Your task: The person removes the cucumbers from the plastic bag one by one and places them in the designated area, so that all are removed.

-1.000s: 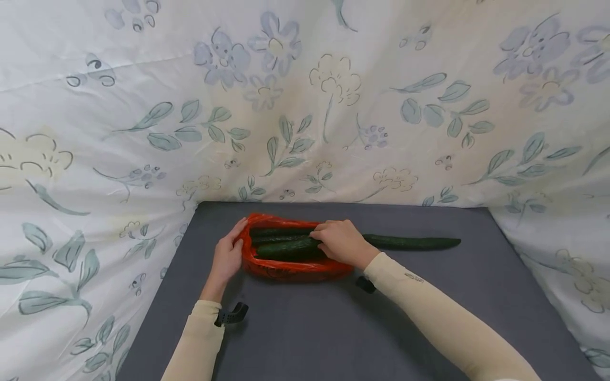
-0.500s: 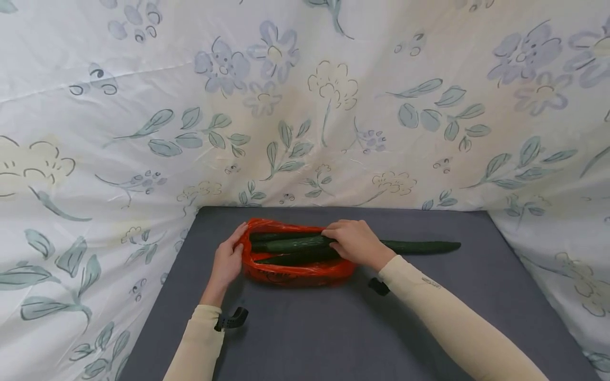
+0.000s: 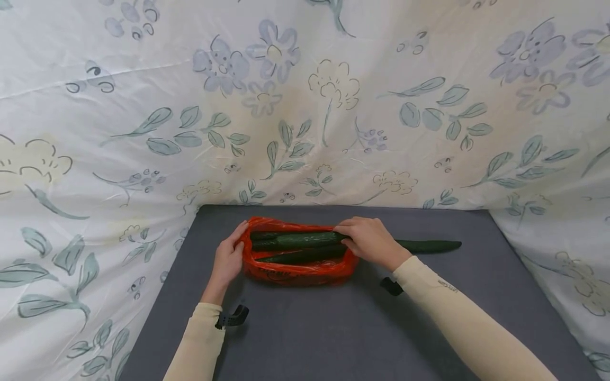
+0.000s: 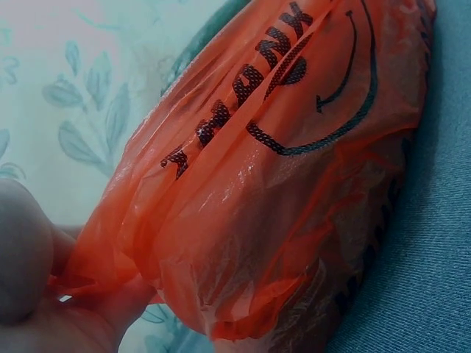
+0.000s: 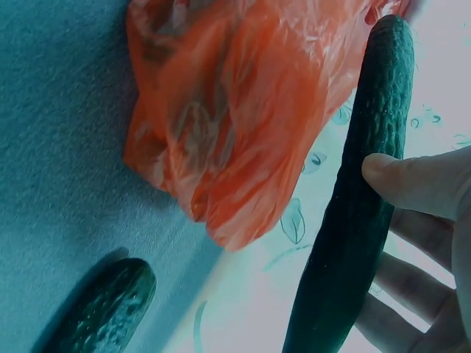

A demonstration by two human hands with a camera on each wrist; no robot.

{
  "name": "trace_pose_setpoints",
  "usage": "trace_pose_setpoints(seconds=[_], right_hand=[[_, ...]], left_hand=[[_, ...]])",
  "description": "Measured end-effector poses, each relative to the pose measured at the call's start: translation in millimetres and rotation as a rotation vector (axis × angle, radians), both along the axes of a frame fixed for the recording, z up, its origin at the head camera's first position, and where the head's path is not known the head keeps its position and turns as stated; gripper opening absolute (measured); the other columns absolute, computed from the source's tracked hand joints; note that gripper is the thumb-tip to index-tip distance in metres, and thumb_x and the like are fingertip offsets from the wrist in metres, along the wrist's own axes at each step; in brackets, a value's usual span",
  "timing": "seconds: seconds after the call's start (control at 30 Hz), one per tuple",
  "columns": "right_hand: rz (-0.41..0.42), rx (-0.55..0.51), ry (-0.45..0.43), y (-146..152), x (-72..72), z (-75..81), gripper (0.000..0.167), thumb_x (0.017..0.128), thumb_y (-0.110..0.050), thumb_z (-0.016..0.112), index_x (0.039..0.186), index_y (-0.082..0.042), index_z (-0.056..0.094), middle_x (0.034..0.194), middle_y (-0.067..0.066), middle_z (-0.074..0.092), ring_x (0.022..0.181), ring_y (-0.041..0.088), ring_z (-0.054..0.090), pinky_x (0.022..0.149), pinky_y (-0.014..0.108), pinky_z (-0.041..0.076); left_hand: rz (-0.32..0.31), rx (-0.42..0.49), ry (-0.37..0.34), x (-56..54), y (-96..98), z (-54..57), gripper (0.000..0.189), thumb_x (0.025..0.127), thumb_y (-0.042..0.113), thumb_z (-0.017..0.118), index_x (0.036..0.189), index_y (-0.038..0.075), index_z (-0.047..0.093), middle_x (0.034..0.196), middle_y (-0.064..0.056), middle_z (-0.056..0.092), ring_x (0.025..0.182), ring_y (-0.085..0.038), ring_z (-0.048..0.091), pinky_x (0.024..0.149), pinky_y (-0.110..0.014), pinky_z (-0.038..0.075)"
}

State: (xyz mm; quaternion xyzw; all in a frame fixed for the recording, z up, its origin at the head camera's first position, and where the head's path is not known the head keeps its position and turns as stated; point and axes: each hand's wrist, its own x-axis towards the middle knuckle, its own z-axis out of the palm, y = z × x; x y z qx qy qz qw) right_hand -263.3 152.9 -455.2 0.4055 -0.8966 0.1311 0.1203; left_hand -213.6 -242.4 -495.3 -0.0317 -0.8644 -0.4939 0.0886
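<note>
My left hand pinches the left edge of an orange-red plastic bag that lies on its side with its mouth spread. The left wrist view shows the thin film of the bag between thumb and fingers. With thumb and fingers my right hand grips one end of a long dark green cucumber, which stretches leftward over the bag's mouth. Up close in the right wrist view, that cucumber runs past the bag's end. Another cucumber lies inside the bag along its front side.
To the right of the bag, one more cucumber lies on the dark grey table, its left part hidden behind my right hand. A white floral cloth hangs around the table's back and sides.
My right hand has moved to the right, drawing the gripped cucumber along with it. The front cucumber in the bag shows more fully. The left hand stays at the bag's left edge.
</note>
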Motion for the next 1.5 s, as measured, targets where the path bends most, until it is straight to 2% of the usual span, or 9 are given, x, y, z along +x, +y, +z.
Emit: trace_pose_setpoints(seconds=[0.13,0.33,0.5,0.83,1.0,1.2,1.5], right_hand=[[-0.007,-0.016,0.006,4.9,-0.2,1.8,0.035,0.093,-0.011,0.087,0.128,-0.011,0.081,0.124,0.005,0.077,0.109,0.026,0.074,0.073,0.046,0.064],[-0.022,-0.01,-0.007,12.2,1.3,4.3,0.036,0.094,-0.009,0.085,0.129,-0.011,0.081,0.124,0.005,0.077,0.108,0.027,0.074,0.071,0.045,0.063],[-0.026,-0.006,-0.003,20.5,0.5,5.3,0.037,0.094,-0.006,0.084,0.13,-0.01,0.081,0.126,0.006,0.077,0.109,0.028,0.074,0.067,0.043,0.062],[-0.037,-0.012,0.017,42.5,-0.9,4.9,0.037,0.091,-0.006,0.087,0.127,-0.01,0.081,0.123,0.005,0.077,0.107,0.028,0.074,0.073,0.048,0.064],[-0.047,-0.01,0.028,54.0,-1.3,3.9,0.037,0.091,-0.007,0.088,0.127,-0.011,0.081,0.122,0.005,0.077,0.106,0.028,0.074,0.074,0.049,0.064],[-0.058,0.004,0.032,67.0,-1.8,2.3,0.038,0.09,-0.009,0.089,0.128,-0.012,0.081,0.123,0.005,0.077,0.109,0.028,0.073,0.078,0.051,0.064],[-0.093,0.009,0.028,85.0,4.7,-0.5,0.042,0.088,-0.008,0.09,0.129,-0.011,0.081,0.124,0.008,0.077,0.109,0.03,0.073,0.078,0.052,0.063]], left_hand=[[-0.001,0.001,0.001,-2.9,-1.5,-0.4,0.054,0.111,-0.006,0.046,0.163,0.005,0.05,0.169,-0.009,0.045,0.155,-0.032,0.039,0.123,-0.055,0.035],[-0.009,0.011,-0.01,-5.3,-2.8,0.5,0.054,0.111,-0.006,0.045,0.164,0.006,0.049,0.17,-0.009,0.044,0.155,-0.033,0.039,0.12,-0.056,0.04],[-0.007,0.015,-0.018,-7.7,-3.1,0.4,0.054,0.111,-0.006,0.045,0.164,0.007,0.049,0.17,-0.009,0.044,0.156,-0.03,0.039,0.121,-0.054,0.039],[-0.005,0.019,-0.012,-8.7,-1.0,-0.2,0.055,0.111,-0.007,0.045,0.164,0.006,0.049,0.17,-0.011,0.044,0.157,-0.031,0.037,0.122,-0.054,0.038],[-0.003,0.012,-0.015,-8.7,-0.9,-0.7,0.055,0.111,-0.006,0.045,0.164,0.008,0.049,0.17,-0.006,0.044,0.156,-0.029,0.039,0.117,-0.053,0.045],[0.001,0.026,-0.016,-9.4,-0.5,0.7,0.055,0.111,-0.006,0.046,0.164,0.007,0.049,0.17,-0.004,0.044,0.156,-0.029,0.038,0.122,-0.052,0.038],[0.008,0.023,-0.021,-8.9,-0.1,0.5,0.056,0.111,-0.007,0.046,0.165,0.009,0.049,0.17,-0.001,0.043,0.156,-0.028,0.038,0.119,-0.052,0.042]])
